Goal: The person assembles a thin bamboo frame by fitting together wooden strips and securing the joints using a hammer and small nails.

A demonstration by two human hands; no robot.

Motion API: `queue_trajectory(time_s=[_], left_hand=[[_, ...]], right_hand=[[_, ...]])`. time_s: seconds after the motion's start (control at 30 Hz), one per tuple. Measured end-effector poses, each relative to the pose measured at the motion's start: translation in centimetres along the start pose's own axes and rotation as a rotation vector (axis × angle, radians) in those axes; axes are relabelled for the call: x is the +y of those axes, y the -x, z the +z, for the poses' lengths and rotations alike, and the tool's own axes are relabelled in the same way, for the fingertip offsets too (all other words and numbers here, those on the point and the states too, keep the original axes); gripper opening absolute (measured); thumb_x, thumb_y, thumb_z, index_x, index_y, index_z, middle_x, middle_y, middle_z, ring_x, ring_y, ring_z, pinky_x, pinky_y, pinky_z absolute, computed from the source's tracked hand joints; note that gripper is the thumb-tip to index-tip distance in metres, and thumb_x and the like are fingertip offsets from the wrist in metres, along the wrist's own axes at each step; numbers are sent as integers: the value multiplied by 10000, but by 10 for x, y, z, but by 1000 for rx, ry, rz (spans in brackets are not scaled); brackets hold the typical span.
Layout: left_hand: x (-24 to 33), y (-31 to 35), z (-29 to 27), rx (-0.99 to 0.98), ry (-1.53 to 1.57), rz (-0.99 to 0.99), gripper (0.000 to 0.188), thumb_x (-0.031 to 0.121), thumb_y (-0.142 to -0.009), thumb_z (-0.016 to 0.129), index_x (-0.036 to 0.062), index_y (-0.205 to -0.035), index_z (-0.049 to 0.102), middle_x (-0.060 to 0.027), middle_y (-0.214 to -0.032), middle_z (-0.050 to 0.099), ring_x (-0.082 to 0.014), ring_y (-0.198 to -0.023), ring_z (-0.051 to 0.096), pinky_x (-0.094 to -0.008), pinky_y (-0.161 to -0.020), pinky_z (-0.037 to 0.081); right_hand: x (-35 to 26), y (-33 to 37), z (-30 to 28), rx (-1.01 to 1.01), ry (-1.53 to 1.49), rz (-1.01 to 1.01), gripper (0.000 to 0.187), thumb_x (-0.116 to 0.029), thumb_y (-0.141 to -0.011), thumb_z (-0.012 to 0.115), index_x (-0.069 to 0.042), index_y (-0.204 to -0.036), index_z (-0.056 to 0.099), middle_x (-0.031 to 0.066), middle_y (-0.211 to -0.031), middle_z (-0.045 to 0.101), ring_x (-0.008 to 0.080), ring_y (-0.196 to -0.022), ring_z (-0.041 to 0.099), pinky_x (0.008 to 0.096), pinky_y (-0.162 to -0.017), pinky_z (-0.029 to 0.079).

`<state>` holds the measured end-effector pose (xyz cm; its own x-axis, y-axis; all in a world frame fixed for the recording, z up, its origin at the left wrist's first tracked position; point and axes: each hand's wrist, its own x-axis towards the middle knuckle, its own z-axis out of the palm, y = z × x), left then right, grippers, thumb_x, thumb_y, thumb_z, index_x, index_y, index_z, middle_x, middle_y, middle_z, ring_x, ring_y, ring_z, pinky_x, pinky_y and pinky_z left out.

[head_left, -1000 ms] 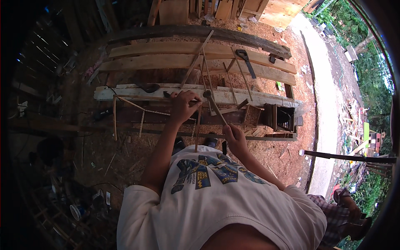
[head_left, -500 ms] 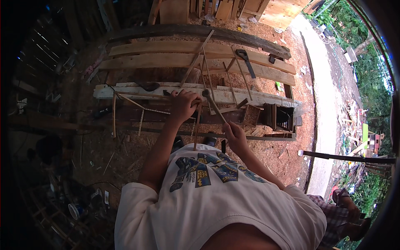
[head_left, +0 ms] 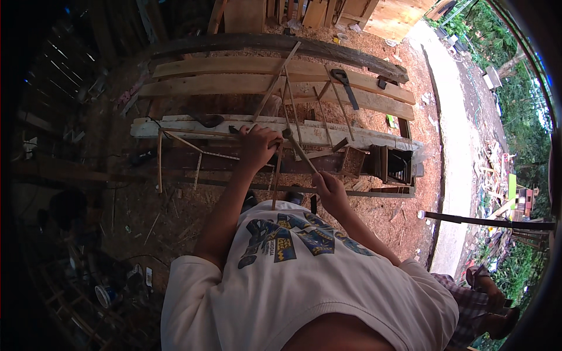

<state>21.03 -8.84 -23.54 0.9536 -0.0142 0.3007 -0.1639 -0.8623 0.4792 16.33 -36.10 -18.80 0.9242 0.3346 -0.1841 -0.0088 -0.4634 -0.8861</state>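
R hand is wrapped round 1 hammer, its head just right of L hand, which is pinching 1 slim wood frame over a whitish plank nr ctr. Far side's got 1 handsaw across 2 pale boards, w/ chip-strewn flr & 1 concrete strip on the right.

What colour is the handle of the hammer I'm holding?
The hammer handle is light tan, seen best in the head view.

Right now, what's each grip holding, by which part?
The right grip holds a hammer by its handle, away from its head. The left grip is at the end of a thin wooden strip; its hold is unclear.
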Motion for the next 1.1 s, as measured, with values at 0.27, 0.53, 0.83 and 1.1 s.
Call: queue_trajectory(time_s=[0.27, 0.53, 0.83, 1.1], left_hand=[[4, 1, -1, -26, -9, -10, 161, 173, -841, 814, 237, -981, 768, 62, -961, 743, -204, -1028, 640, -533, -1032, 322], [5, -2, -1, -18, 38, -8, 194, 164, -810, 812, 232, -986, 765, 54, -956, 744, -206, -1008, 639, -529, -1038, 300], [8, -6, 2, -56, -11, -24, 182, 155, -809, 806, 236, -967, 764, 70, -921, 745, -195, -974, 641, -474, -1006, 303], [16, -13, -5, -120, -5, -34, 180, 153, -830, 798, 223, -994, 768, 53, -947, 732, -194, -957, 649, -442, -974, 313]], right_hand=[[28, -17, 10, 19, -105, 66, 330, -307, -1064, 614, 12, -988, 654, 85, -747, 629, 131, -713, 558, 347, -664, 477], [54, -88, 49, 38, -250, -2, 258, -209, -947, 766, -5, -1057, 655, 40, -820, 660, 105, -754, 577, 301, -706, 500], [74, -135, 92, 62, -308, -108, 297, -36, -866, 807, -19, -1116, 648, 50, -991, 719, 92, -907, 674, 286, -785, 566], [79, -137, 93, 69, -362, -86, 269, -136, -857, 824, -42, -1074, 696, 121, -904, 742, 215, -841, 723, 366, -768, 557]])
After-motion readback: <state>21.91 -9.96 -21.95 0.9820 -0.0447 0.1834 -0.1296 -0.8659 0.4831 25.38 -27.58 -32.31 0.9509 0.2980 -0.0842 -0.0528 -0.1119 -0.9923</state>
